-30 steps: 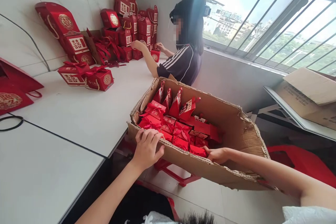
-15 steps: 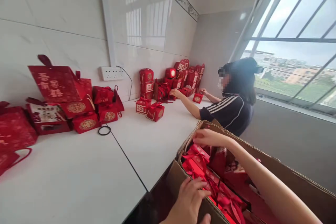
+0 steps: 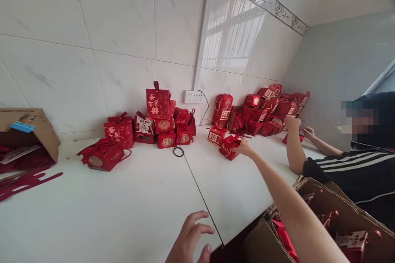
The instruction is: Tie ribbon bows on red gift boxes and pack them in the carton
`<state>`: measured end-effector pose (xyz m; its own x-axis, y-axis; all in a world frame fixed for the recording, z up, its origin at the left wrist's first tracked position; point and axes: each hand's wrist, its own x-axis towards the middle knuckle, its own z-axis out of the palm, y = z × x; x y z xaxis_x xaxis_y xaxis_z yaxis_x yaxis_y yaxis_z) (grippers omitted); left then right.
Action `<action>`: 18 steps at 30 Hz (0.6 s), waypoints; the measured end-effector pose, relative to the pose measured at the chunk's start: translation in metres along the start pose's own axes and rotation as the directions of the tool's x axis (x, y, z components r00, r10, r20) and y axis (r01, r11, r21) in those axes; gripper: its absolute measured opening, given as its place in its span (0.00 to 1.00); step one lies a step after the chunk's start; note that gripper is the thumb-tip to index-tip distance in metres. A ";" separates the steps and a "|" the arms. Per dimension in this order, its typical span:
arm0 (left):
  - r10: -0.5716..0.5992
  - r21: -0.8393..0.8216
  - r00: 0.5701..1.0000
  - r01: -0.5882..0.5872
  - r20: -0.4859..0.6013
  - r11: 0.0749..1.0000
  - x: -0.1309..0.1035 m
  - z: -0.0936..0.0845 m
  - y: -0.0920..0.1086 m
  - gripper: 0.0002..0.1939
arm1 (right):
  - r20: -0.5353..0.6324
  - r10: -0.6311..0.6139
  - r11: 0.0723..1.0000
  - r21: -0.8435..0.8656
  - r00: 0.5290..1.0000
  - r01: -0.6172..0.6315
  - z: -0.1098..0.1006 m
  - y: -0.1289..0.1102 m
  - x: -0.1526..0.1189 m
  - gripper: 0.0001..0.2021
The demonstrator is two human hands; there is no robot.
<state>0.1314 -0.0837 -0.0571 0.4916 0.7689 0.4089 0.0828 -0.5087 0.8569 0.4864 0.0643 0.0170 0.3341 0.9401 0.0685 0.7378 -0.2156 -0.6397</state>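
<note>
My right hand (image 3: 245, 148) is stretched over the white table (image 3: 123, 205), its fingers closed on the right side of a small red gift box (image 3: 227, 147). A red and white box (image 3: 215, 134) stands just left of that one. Near the bottom centre, my left hand (image 3: 194, 234) hovers over the table edge with fingers apart and curved, holding nothing. Under my right forearm is an open cardboard box (image 3: 262, 240) with red boxes and ribbons inside.
Red gift boxes (image 3: 166, 125) are stacked by the wall, with more (image 3: 271, 107) at the back right. A black ring (image 3: 178, 151) lies mid-table. At left is another carton (image 3: 49, 135). A person in a dark striped shirt (image 3: 364, 168) works at right.
The view has turned left. My right hand has gone from the cardboard box to the small red box on the table. My left hand has come off the cardboard box's edge.
</note>
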 end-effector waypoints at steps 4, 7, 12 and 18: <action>-0.293 -0.267 0.953 0.264 -0.074 0.927 0.003 -0.036 -0.006 0.12 | 0.121 -0.048 0.998 0.050 0.991 0.043 -0.006 -0.019 -0.041 0.49; -0.437 -0.384 0.881 0.346 -0.181 0.856 0.011 -0.057 -0.001 0.14 | 0.377 -0.271 0.956 0.211 0.886 0.203 -0.001 -0.054 -0.086 0.47; -0.412 -0.434 0.780 0.201 -0.471 0.878 0.008 -0.078 0.011 0.09 | 0.652 -0.594 0.800 0.416 0.471 0.433 0.028 -0.123 -0.136 0.42; -0.235 -0.106 0.770 0.215 -0.593 0.971 -0.019 -0.100 0.011 0.11 | 0.493 -0.475 0.878 0.208 0.728 0.432 0.060 -0.151 -0.139 0.33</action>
<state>0.0361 -0.0654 -0.0240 -0.1551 0.9414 0.2995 0.0942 -0.2878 0.9531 0.2936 -0.0177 0.0584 -0.3967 0.9176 -0.0237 0.6697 0.2717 -0.6911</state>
